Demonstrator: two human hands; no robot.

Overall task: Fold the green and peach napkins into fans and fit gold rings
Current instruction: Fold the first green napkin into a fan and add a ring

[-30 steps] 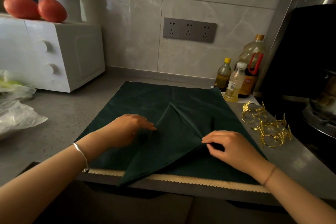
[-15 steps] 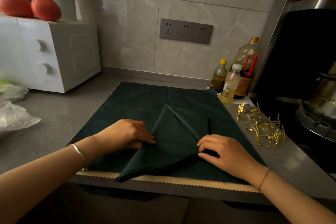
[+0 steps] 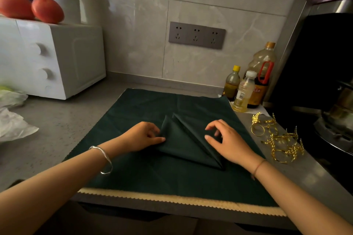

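Left hand (image 3: 145, 136): pinches left edge of folded green napkin (image 3: 183, 145). Right hand (image 3: 229, 140): fingers curved over right pleat, grip indeterminate. Napkin: narrower than a second ago, one pleat added, centre of counter (image 3: 57, 120); fan-folding underway. Gold rings (image 3: 277, 139): 3 o'clock, untouched.

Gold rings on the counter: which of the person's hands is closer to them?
Right. The right hand sits at the right side of the green napkin fold, the gold rings just to its right; the left hand is at the fold's left side.
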